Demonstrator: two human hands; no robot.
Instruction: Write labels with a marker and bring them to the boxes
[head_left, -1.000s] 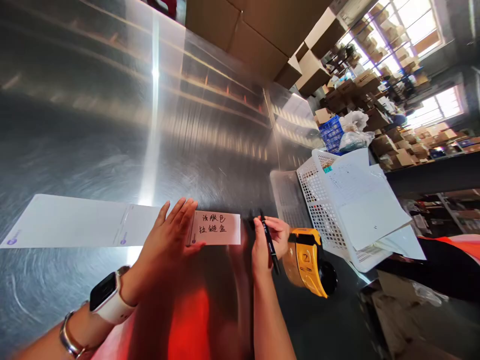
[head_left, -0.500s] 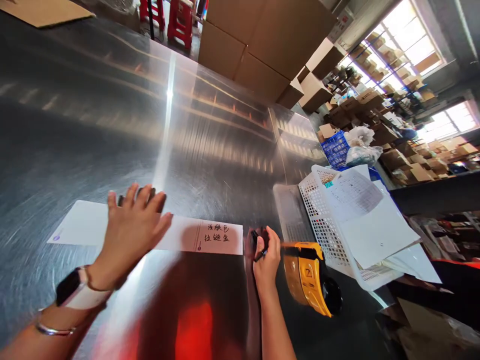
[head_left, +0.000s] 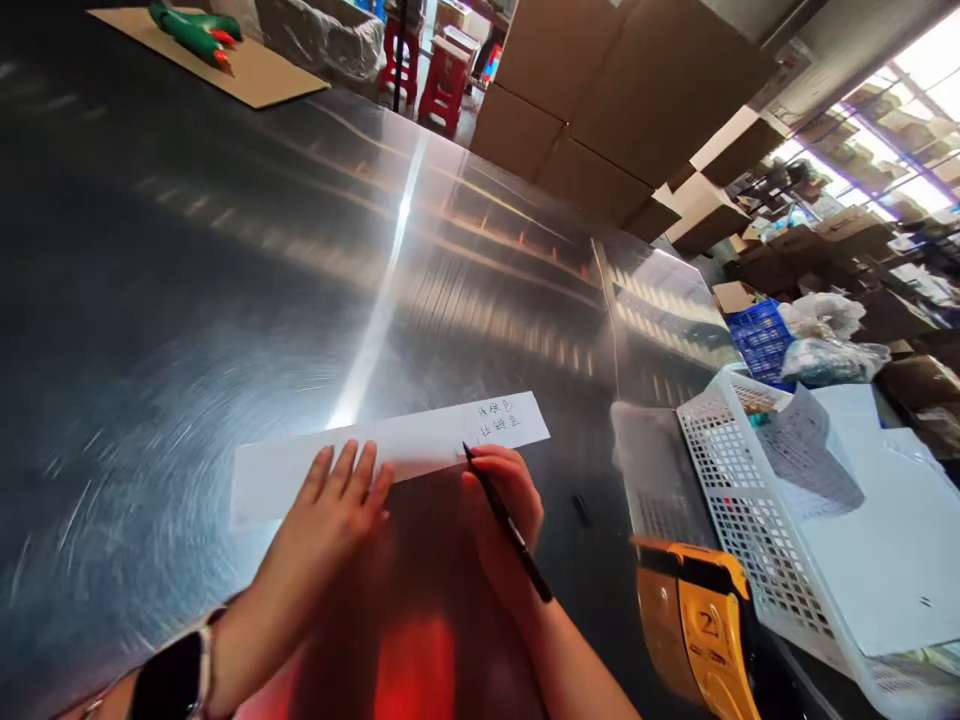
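A long white paper strip (head_left: 420, 440) lies on the metal table, with two lines of black handwritten characters at its right end. My left hand (head_left: 337, 510) rests on its left part, palm down, fingers stretched out. In my right hand (head_left: 506, 495) is a slim black pen (head_left: 510, 525), pinched between thumb and fingers. Its tip points at the strip, just left of the writing; whether it touches the paper I cannot tell. A small black piece, apparently the pen cap (head_left: 582, 510), lies on the table to the right of this hand.
To the right stand a yellow-and-black tape dispenser (head_left: 709, 625) and a white perforated basket (head_left: 750, 500) with papers on it. A cardboard sheet (head_left: 277, 85) bearing green bottles (head_left: 191, 35) lies at the far left. Large cardboard boxes (head_left: 592, 90) rise beyond the table.
My right hand has moved from beside the strip's right end to its lower edge, pen tip now at the paper. The strip has turned slightly, and the left hand sits lower on it.
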